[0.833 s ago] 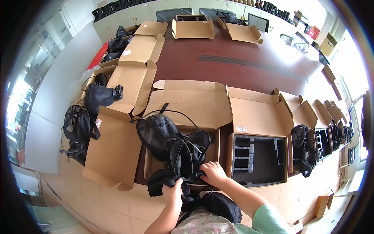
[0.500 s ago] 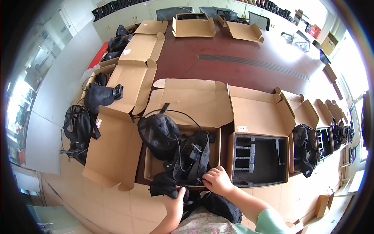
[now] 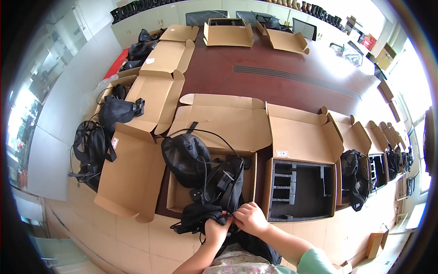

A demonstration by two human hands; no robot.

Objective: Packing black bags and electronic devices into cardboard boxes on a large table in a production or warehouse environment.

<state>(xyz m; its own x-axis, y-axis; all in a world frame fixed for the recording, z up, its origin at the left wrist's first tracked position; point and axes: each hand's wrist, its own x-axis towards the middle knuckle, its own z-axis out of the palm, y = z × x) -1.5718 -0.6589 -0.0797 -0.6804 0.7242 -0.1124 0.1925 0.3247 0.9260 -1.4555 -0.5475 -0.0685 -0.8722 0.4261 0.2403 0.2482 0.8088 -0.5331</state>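
A black mesh, cap-like piece (image 3: 186, 157) lies in the open cardboard box (image 3: 172, 196) in front of me. Beside it is black mesh gear (image 3: 228, 176) with a small device and a looping cable. At the box's near edge, my left hand (image 3: 216, 230) is closed on a bunched piece of black fabric (image 3: 196, 218). My right hand (image 3: 250, 218) meets it there, its fingers pinched at the edge of the same black material. Whatever small part lies between the fingertips is hidden.
To the right, an open box holds a grey foam insert (image 3: 301, 192) with cutouts. More open boxes with black gear line the dark red table (image 3: 214, 64) on both sides. A black cap (image 3: 121, 114) with a small device lies at left. Chairs (image 3: 206, 18) stand beyond.
My left hand has moved right and slightly down with the black fabric, up against my right hand. My right hand has shifted slightly down, still pinching.
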